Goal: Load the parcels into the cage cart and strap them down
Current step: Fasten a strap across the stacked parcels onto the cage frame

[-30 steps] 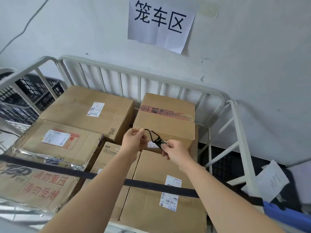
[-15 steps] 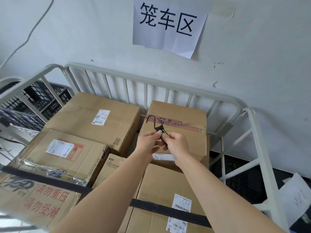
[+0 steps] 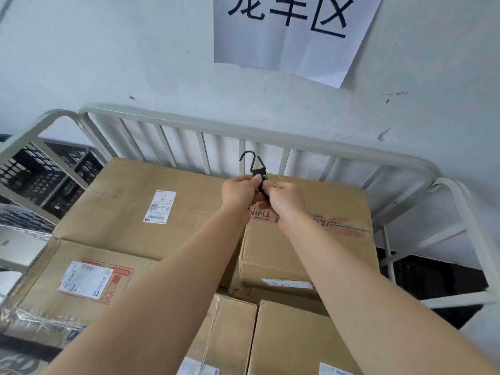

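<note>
Several parcels (image 3: pixel 121 201), pinched hook (image 3: pixel 250 161), cage rail (image 3: pixel 311 139) beyond

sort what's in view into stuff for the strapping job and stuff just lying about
Job: hook, pinched by left hand and right hand; boxes; cart.
Lying about: sign; crates.

Large black characters ending 车区, tops cropped, on the white paper sign (image 3: pixel 292 31); parcel labels (image 3: pixel 159 207) too blurred.
</note>
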The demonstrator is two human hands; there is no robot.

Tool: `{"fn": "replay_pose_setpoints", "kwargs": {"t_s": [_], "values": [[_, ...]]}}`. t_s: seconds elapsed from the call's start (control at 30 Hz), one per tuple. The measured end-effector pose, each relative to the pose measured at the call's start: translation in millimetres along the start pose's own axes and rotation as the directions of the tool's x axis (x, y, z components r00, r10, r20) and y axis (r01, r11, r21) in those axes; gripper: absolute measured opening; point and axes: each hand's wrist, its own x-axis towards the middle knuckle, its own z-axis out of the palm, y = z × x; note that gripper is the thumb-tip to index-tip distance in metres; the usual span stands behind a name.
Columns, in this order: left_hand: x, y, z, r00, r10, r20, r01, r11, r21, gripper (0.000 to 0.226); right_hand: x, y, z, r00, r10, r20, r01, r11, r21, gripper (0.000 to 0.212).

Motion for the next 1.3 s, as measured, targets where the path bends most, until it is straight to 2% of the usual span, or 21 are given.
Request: {"fn": "replay_pose_setpoints", "kwargs": {"t_s": [0.27, 0.37, 0.43, 0.6, 0.83, 0.97, 1.1, 1.23, 1.3], "values": [[104, 9, -5, 0.999, -0.013, 0.029, 0.007, 0.982, 0.187, 0.016, 91, 0, 49, 0.992, 0.099, -0.080, -0.103, 0.994, -0.044, 0.034], [136, 7, 0, 0.999, -0.038, 0.017, 0.032, 0.968, 0.250, 0.024, 115, 4, 57, 0.990, 0.112, -0.091, -0.117, 0.992, -0.051, 0.024], [155, 3, 6, 0.998, -0.059, -0.007, 0.058, 0.963, 0.265, 0.028, 131, 8, 60, 0.987, 0.100, -0.125, -0.112, 0.989, -0.095, 0.018], [192, -5, 21, 0.997, -0.077, 0.018, 0.068, 0.952, 0.299, 0.031, 164, 13, 56, 0.973, 0.064, -0.223, -0.113, 0.970, -0.217, 0.037], [220, -10, 34, 0.996, -0.085, -0.007, 0.083, 0.950, 0.302, 0.036, 196, 21, 64, 0.956, -0.017, -0.291, -0.067, 0.958, -0.278, 0.019], [228, -8, 36, 0.996, -0.077, -0.041, 0.086, 0.952, 0.294, 0.033, 208, 19, 69, 0.960, -0.054, -0.276, -0.043, 0.941, -0.336, 0.017], [234, -6, 32, 0.991, -0.077, -0.108, 0.102, 0.965, 0.241, 0.035, 214, 15, 79, 0.968, -0.079, -0.238, -0.022, 0.919, -0.394, 0.033], [229, -20, 22, 0.986, -0.062, -0.152, 0.089, 0.980, 0.175, 0.040, 204, 18, 80, 0.979, -0.126, -0.162, 0.030, 0.867, -0.498, 0.018], [224, -22, 19, 0.985, -0.081, -0.153, 0.104, 0.984, 0.145, 0.041, 196, 20, 79, 0.979, -0.159, -0.130, 0.060, 0.827, -0.559, 0.024]]}}
